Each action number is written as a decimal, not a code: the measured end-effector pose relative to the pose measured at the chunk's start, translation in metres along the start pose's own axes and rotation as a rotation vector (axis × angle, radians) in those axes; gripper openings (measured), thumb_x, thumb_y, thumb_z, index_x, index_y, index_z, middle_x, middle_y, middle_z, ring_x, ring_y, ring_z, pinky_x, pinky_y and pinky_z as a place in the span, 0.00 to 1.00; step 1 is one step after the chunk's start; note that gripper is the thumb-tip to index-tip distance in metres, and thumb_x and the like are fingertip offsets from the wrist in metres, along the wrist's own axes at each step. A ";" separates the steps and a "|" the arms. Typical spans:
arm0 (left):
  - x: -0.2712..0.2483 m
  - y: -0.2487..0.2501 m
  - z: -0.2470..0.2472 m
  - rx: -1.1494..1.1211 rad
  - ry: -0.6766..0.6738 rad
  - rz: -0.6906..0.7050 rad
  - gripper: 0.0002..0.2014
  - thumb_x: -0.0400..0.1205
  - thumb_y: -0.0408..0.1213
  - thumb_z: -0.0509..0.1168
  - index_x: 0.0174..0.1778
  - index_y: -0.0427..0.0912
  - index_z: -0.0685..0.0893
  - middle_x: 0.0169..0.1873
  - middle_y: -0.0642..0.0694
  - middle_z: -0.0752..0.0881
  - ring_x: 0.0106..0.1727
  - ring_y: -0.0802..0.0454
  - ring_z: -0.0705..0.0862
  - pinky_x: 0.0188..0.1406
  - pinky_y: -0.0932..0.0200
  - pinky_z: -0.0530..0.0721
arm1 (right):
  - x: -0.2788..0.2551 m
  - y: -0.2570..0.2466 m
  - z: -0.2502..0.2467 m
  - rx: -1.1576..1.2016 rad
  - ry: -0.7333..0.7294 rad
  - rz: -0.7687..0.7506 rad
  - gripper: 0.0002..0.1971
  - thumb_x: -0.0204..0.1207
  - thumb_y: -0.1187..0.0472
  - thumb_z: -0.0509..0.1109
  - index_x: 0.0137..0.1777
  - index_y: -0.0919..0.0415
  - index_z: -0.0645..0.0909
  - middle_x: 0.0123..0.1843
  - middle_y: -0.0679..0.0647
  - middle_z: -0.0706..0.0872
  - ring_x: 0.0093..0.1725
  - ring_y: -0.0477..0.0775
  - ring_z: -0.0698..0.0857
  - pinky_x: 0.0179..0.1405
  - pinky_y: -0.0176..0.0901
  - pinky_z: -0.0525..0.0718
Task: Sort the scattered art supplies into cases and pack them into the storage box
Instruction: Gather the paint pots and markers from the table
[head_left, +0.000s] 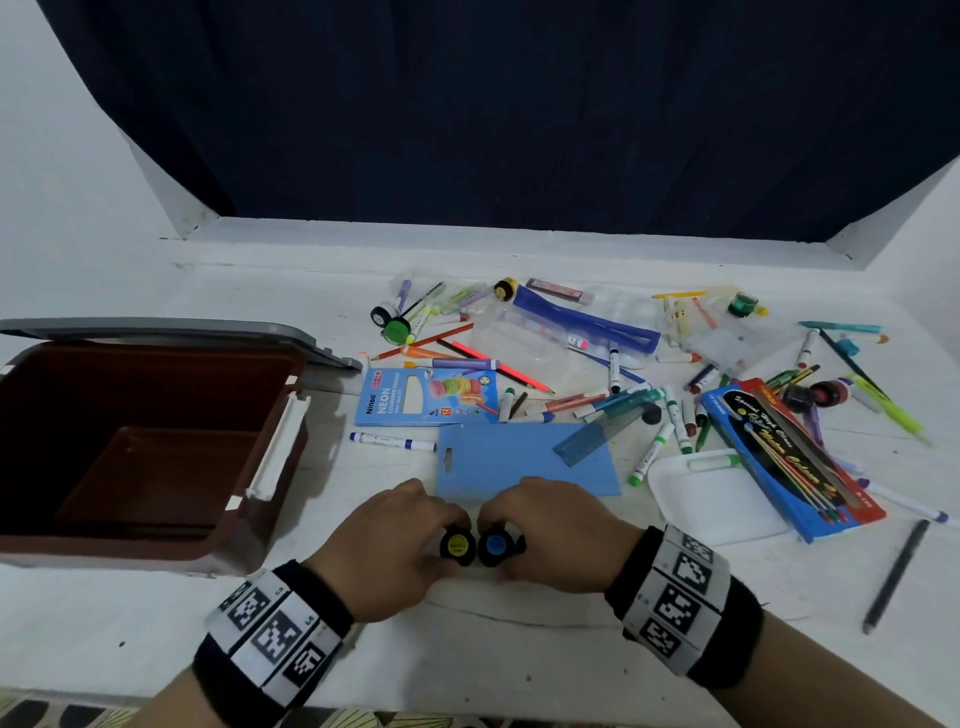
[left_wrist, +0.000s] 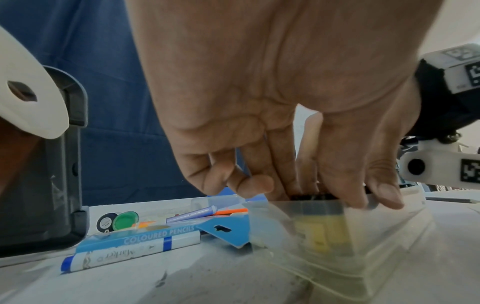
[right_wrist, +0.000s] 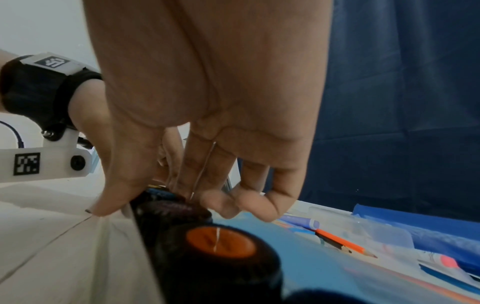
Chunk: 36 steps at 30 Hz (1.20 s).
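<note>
Now your left hand (head_left: 387, 545) pinches the yellow-capped paint pot (head_left: 457, 545), your right hand (head_left: 553, 535) the blue-capped one (head_left: 496, 545), lower centre.

Left hand (left_wrist: 259, 98) reaching down, fingertips (left_wrist: 387, 195) gripping a black-capped yellow paint pot (left_wrist: 322, 228) inside a clear plastic case (left_wrist: 389, 246) on the desk (left_wrist: 130, 288), blue-capped marker (left_wrist: 130, 255) and coloured pencils box (left_wrist: 145, 236) beside, dark storage box (left_wrist: 52, 185) at left
</note>
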<state>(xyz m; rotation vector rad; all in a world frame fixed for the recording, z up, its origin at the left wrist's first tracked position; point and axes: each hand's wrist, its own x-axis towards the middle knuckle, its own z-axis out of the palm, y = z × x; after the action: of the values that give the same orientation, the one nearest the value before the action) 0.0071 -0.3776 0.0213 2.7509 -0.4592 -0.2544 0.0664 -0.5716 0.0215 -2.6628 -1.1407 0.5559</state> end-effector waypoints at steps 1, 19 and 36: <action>0.000 0.001 0.000 0.002 -0.008 -0.009 0.18 0.83 0.49 0.68 0.69 0.55 0.81 0.57 0.53 0.83 0.60 0.55 0.76 0.60 0.58 0.76 | 0.001 0.000 -0.001 0.001 -0.011 -0.005 0.15 0.73 0.48 0.77 0.56 0.53 0.84 0.53 0.50 0.87 0.53 0.55 0.81 0.48 0.52 0.82; 0.004 0.018 -0.002 -0.094 0.058 -0.103 0.21 0.78 0.59 0.70 0.66 0.67 0.75 0.53 0.68 0.81 0.55 0.65 0.75 0.55 0.67 0.75 | -0.031 0.037 -0.005 0.401 0.221 -0.049 0.18 0.78 0.47 0.74 0.65 0.50 0.83 0.56 0.44 0.88 0.53 0.41 0.84 0.52 0.36 0.82; 0.157 0.215 0.005 -0.438 0.372 0.099 0.09 0.80 0.57 0.69 0.50 0.59 0.82 0.37 0.57 0.84 0.41 0.55 0.82 0.43 0.62 0.79 | -0.215 0.267 -0.060 0.682 0.876 0.281 0.09 0.79 0.65 0.74 0.49 0.47 0.86 0.39 0.47 0.90 0.37 0.51 0.88 0.37 0.44 0.86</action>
<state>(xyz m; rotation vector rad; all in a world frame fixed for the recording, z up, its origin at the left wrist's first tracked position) 0.0916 -0.6249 0.0747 2.2689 -0.3827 0.1641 0.1301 -0.9130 0.0478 -2.0591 -0.2503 -0.1872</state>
